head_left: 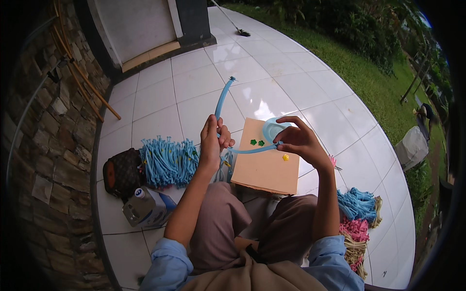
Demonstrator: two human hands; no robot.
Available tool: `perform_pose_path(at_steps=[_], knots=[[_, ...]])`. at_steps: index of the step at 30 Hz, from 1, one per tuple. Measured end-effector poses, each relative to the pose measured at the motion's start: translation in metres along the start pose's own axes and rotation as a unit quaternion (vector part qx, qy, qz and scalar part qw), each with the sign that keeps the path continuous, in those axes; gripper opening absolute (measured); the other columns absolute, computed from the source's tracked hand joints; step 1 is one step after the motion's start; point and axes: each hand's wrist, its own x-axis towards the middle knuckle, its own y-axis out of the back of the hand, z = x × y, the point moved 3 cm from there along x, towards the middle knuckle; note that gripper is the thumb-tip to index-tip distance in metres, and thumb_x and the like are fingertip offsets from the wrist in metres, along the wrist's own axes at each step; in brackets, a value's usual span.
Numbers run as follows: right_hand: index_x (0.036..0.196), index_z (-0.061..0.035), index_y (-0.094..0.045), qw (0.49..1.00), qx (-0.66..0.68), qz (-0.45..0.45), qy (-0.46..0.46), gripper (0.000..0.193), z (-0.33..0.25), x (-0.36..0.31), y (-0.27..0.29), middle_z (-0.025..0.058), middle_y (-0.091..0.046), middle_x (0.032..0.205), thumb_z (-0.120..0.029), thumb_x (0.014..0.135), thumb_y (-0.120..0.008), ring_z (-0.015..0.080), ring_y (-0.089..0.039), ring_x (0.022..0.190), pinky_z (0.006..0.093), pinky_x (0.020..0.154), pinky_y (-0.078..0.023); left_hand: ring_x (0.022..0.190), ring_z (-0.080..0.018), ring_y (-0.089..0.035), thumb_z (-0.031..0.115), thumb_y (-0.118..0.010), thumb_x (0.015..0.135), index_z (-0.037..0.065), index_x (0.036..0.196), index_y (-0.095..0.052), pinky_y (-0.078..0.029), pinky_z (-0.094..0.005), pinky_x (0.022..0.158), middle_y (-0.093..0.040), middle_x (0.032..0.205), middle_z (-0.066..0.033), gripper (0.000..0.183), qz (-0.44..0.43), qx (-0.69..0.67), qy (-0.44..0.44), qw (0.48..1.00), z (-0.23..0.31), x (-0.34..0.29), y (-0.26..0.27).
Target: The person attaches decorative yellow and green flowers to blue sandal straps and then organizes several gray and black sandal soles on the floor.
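A flat light-blue strap [222, 103] with a small dark piece at its upper tip runs through my left hand [211, 141], whose fingers are closed around its middle. My right hand [302, 143] pinches the other end of the strap [252, 151] between thumb and fingertips, the other fingers raised. Below the hands is a cardboard box [264, 172]. On its top lie two green flower-shaped pieces [253, 142] and a yellow flower-shaped piece [285, 157]. A round pale-blue dish [272, 130] sits at the box's far edge, partly hidden by my right hand.
At left are a large pile of blue straps [167, 162], a dark brown bag [124, 169] and a grey jug [145, 208]. Blue bundles [359, 203], pink bundles [355, 229] and beige bundles [355, 250] lie at right. A stone wall [48, 145] borders the white tiled floor [204, 85].
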Motion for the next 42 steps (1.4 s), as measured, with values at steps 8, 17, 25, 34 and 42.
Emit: perform_pose_path(at_steps=[8, 17, 25, 34, 42], knots=[[0.133, 0.0025, -0.023, 0.985, 0.145, 0.086, -0.031, 0.064, 0.026, 0.016, -0.017, 0.0156, -0.059, 0.103, -0.025, 0.086, -0.057, 0.0181, -0.059, 0.086, 0.0271, 0.075, -0.047, 0.036, -0.0038, -0.024, 0.042, -0.032, 0.094, 0.011, 0.071, -0.035, -0.025, -0.0185, 0.037, -0.028, 0.046, 0.0034, 0.039, -0.147, 0.061, 0.073, 0.985, -0.031, -0.014, -0.017], [0.127, 0.007, -0.036, 0.962, 0.179, 0.204, 0.011, 0.048, 0.026, 0.026, -0.016, 0.0116, -0.063, 0.077, -0.008, 0.085, -0.053, 0.0148, -0.061, 0.068, 0.0248, 0.063, -0.048, 0.039, -0.0035, -0.025, 0.026, -0.035, 0.095, 0.009, 0.076, -0.036, -0.027, -0.0183, 0.039, -0.03, 0.049, 0.0034, 0.025, -0.2, 0.109, 0.106, 0.968, -0.037, -0.021, -0.021], [0.105, 0.0031, -0.058, 0.948, -0.302, 0.096, -0.01, 0.029, 0.146, 0.04, -0.004, 0.0173, -0.064, 0.081, -0.004, 0.077, -0.053, 0.0282, -0.062, 0.072, 0.035, 0.068, -0.049, 0.038, -0.0052, -0.026, 0.024, -0.038, 0.093, 0.009, 0.074, -0.039, -0.027, -0.021, 0.037, -0.03, 0.049, 0.0027, 0.024, -0.017, 0.117, 0.126, 0.985, -0.053, -0.002, 0.015], [0.116, -0.0045, -0.045, 0.795, -0.6, 0.01, 0.093, 0.043, 0.187, 0.049, -0.028, 0.0129, -0.059, 0.097, -0.001, 0.074, -0.051, 0.0311, -0.043, 0.105, 0.0444, 0.083, -0.035, 0.04, -0.0057, -0.032, 0.027, -0.04, 0.092, 0.008, 0.075, -0.041, -0.035, -0.0207, 0.039, -0.035, 0.051, 0.0011, 0.026, -0.02, 0.194, 0.168, 0.966, -0.06, -0.001, 0.027], [0.124, -0.0121, -0.037, 0.815, -0.576, 0.057, 0.028, 0.061, 0.204, 0.05, -0.028, 0.0077, -0.059, 0.092, -0.004, 0.068, -0.061, 0.0294, -0.042, 0.101, 0.0467, 0.081, -0.031, 0.04, -0.0061, -0.033, 0.028, -0.041, 0.092, 0.008, 0.075, -0.042, -0.034, -0.0213, 0.039, -0.036, 0.054, 0.001, 0.027, -0.018, 0.195, 0.133, 0.971, -0.062, 0.003, 0.034]])
